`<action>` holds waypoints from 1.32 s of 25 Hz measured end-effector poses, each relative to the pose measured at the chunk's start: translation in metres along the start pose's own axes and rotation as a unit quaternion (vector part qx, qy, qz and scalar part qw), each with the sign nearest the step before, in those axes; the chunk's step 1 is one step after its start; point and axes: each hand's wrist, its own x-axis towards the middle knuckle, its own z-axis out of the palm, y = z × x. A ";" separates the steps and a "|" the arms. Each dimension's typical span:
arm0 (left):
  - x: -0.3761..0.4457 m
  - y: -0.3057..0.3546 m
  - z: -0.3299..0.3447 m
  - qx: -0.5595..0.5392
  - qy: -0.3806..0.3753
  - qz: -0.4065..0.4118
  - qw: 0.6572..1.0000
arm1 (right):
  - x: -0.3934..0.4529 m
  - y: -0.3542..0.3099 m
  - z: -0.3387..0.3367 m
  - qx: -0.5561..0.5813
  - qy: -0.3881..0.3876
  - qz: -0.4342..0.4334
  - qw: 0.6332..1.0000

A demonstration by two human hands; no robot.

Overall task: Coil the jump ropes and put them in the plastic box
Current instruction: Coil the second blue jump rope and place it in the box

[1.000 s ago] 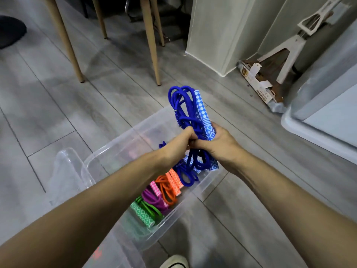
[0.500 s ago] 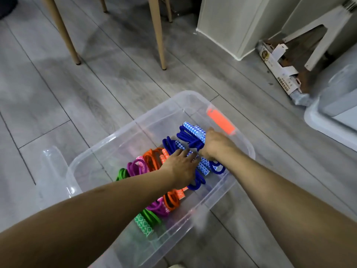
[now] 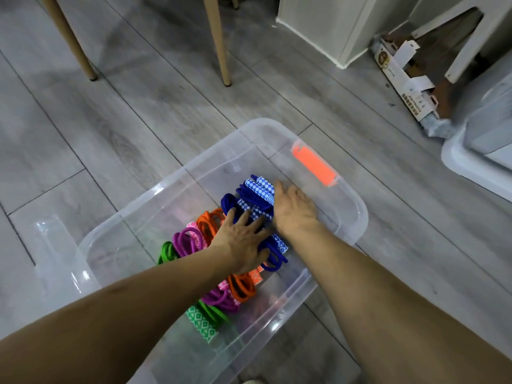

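Note:
A clear plastic box (image 3: 357, 217) with an orange latch (image 3: 314, 165) stands on the floor. Inside lie coiled jump ropes in a row: green (image 3: 203, 318), purple (image 3: 188, 241), orange (image 3: 209, 221) and two blue ones. The nearer blue coil (image 3: 273, 260) lies under my left hand (image 3: 243, 239), whose fingers are spread flat on it. The farther blue coil (image 3: 255, 191), with checked handles, lies beside my right hand (image 3: 293, 209), which rests flat against it with straight fingers.
The box's clear lid (image 3: 55, 253) lies on the floor at its left. Two wooden chair legs (image 3: 219, 42) stand farther back. A white cabinet (image 3: 332, 26), a torn cardboard box (image 3: 401, 76) and a pale bin (image 3: 479, 151) are at the right.
A second ago both hands held the blue coil above the box. They lowered it inside and let go; both hands now lie flat on the blue coils.

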 end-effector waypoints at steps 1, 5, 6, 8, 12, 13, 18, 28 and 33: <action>-0.003 0.001 -0.002 -0.005 0.003 -0.002 1.000 | -0.004 -0.002 -0.002 -0.021 0.009 -0.012 1.000; -0.002 0.002 -0.003 -0.012 0.028 -0.006 1.000 | -0.014 -0.003 -0.021 -0.133 0.142 -0.169 0.966; 0.000 0.002 -0.002 -0.008 0.034 -0.010 0.999 | -0.015 0.000 -0.023 -0.139 0.120 -0.185 0.965; 0.007 0.004 -0.003 -0.001 0.034 -0.018 0.999 | -0.014 0.009 -0.022 -0.156 0.052 -0.172 0.971; 0.016 0.004 -0.003 0.009 0.040 -0.026 0.999 | -0.012 0.021 -0.008 -0.197 -0.083 -0.126 0.969; 0.016 0.003 -0.003 0.009 0.041 -0.026 0.999 | -0.011 0.020 -0.007 -0.199 -0.112 -0.122 0.966; 0.011 -0.001 0.001 0.004 0.025 -0.023 0.999 | -0.009 0.017 -0.014 -0.207 -0.165 -0.111 0.958; -0.002 -0.019 -0.009 -0.010 0.058 -0.028 0.998 | -0.024 0.022 -0.033 -0.135 0.002 -0.128 0.983; -0.018 -0.012 -0.032 -0.028 0.134 -0.047 0.989 | -0.052 0.034 -0.040 -0.083 0.058 -0.135 0.986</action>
